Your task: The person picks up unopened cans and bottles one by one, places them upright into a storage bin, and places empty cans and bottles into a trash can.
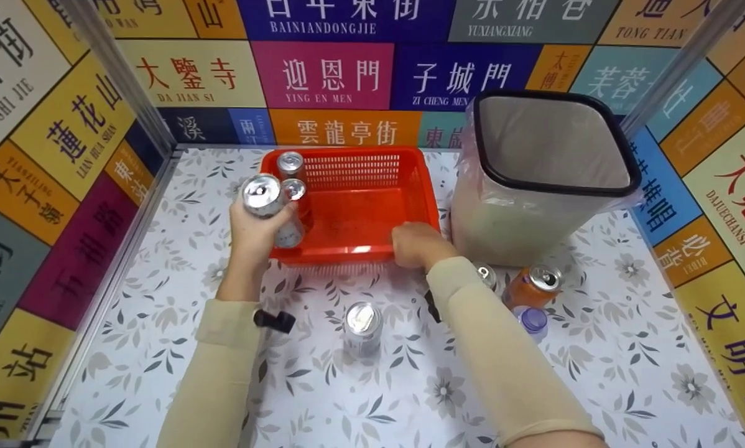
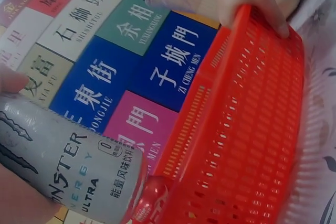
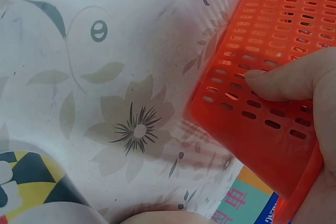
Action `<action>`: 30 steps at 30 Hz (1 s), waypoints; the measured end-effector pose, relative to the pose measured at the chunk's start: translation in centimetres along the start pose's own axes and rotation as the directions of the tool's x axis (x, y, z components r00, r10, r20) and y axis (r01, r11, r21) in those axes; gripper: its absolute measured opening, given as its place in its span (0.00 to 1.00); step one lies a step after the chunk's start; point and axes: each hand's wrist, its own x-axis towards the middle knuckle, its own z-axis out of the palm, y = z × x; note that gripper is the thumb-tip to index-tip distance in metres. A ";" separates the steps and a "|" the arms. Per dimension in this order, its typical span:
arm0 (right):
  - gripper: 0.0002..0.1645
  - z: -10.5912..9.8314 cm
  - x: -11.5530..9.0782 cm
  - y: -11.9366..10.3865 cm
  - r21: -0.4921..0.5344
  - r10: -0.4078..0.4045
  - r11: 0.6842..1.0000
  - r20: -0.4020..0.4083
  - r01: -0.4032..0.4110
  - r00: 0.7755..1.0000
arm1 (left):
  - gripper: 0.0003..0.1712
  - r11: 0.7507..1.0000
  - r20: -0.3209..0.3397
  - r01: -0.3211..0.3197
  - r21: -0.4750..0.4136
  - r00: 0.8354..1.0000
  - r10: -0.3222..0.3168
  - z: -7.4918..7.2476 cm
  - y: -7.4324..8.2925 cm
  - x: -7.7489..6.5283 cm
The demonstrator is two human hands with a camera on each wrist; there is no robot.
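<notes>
A silver Monster Energy Ultra can [image 2: 79,166] is in my left hand [image 1: 254,229], fingers and thumb wrapped round it, over the left side of a red plastic basket [image 1: 347,255]. Its opened top faces up in the head view. Just beyond it, a red can [image 1: 302,208] and another silver-topped can [image 1: 291,163] stand inside the basket at its left end. My right hand [image 1: 421,244] grips the basket's near right rim. In the right wrist view its thumb [image 3: 278,83] lies against the slotted outer wall.
A silver-topped can [image 1: 362,330] stands on the flowered tabletop in front of the basket. On the right is a lined bin [image 1: 515,224] with a black rim. Before it are an orange can [image 1: 530,289], a purple-capped bottle [image 1: 532,322] and a can [image 1: 486,274] partly behind my sleeve.
</notes>
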 end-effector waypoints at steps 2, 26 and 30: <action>0.06 -0.1 0.0 0.0 0.012 0.009 1.000 -0.004 -0.009 1.000 | 0.40 1.000 -0.008 0.010 0.024 1.000 -0.010 0.3 -0.5 0.9; 0.07 0.2 0.1 -0.1 0.001 0.008 1.000 -0.009 -0.008 1.000 | 0.48 0.969 -0.001 0.142 0.205 0.990 -0.144 0.1 -6.0 3.8; 0.07 0.2 -0.1 0.0 0.002 0.015 1.000 -0.014 -0.015 1.000 | 0.48 0.966 -0.002 0.139 0.216 0.990 -0.142 0.3 -6.2 3.6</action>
